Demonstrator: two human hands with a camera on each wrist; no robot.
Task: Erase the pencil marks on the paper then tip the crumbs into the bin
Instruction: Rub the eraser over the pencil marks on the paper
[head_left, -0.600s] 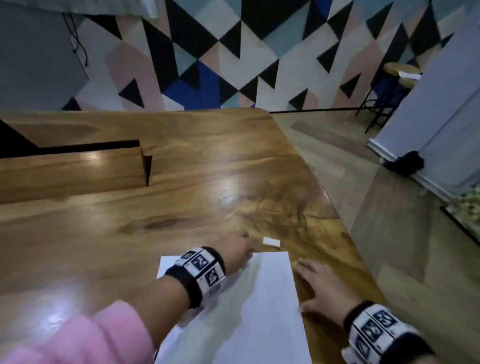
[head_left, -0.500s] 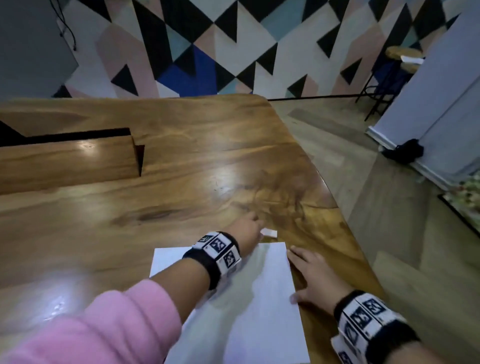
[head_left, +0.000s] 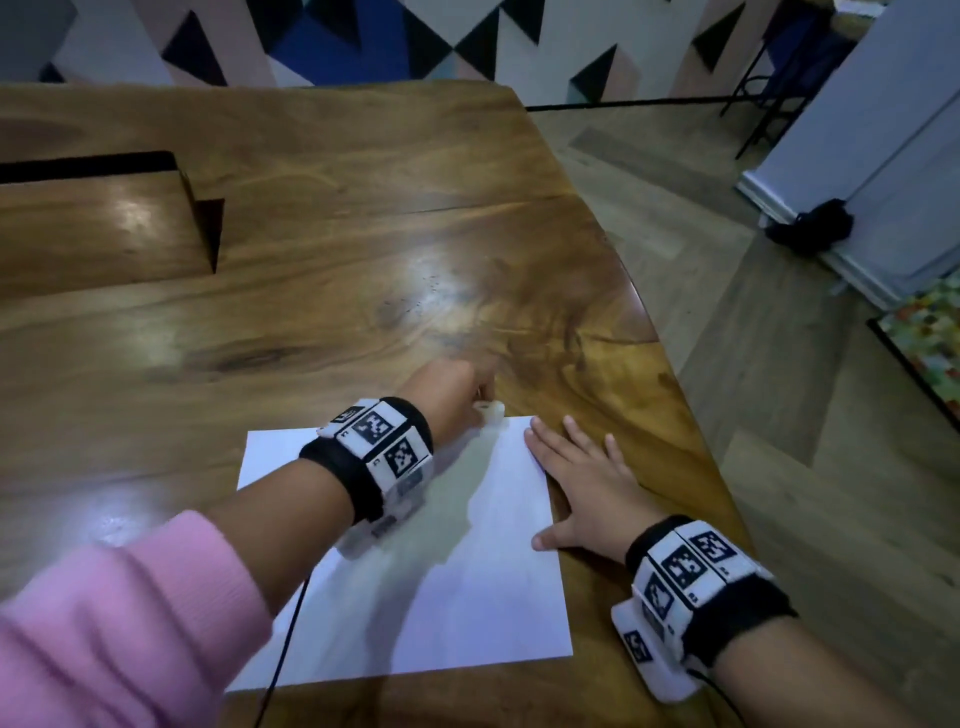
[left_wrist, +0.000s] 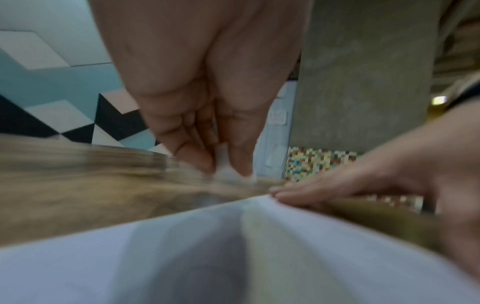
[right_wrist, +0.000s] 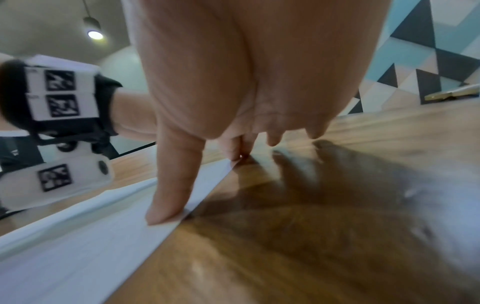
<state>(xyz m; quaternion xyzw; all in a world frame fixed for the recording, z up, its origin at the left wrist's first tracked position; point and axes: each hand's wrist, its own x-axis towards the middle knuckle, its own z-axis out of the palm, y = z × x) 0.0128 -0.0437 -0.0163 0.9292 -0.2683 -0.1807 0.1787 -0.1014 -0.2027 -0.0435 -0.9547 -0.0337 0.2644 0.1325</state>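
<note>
A white sheet of paper (head_left: 483, 587) lies on the wooden table (head_left: 337, 249) near its front right corner; I make out no pencil marks on it. My left hand (head_left: 480, 402) reaches over the sheet's far edge and pinches a small white eraser (head_left: 492, 410) between thumb and fingers. In the left wrist view the eraser (left_wrist: 225, 167) shows blurred between the fingertips, low over the wood. My right hand (head_left: 571, 467) lies flat on the paper's right edge, thumb (right_wrist: 168, 203) pressing the sheet (right_wrist: 78, 236). No bin is in view.
The table's right edge (head_left: 670, 358) drops to a wood-look floor. A rectangular cut-out (head_left: 205, 228) sits at the table's left. Small dark specks (head_left: 423, 293) dot the wood beyond the paper. A thin black cable (head_left: 283, 639) runs under my left forearm.
My left hand reached the eraser lying just past the paper's far edge and took hold of it. My right hand slid up against the paper's right edge. The head view tilted down.
</note>
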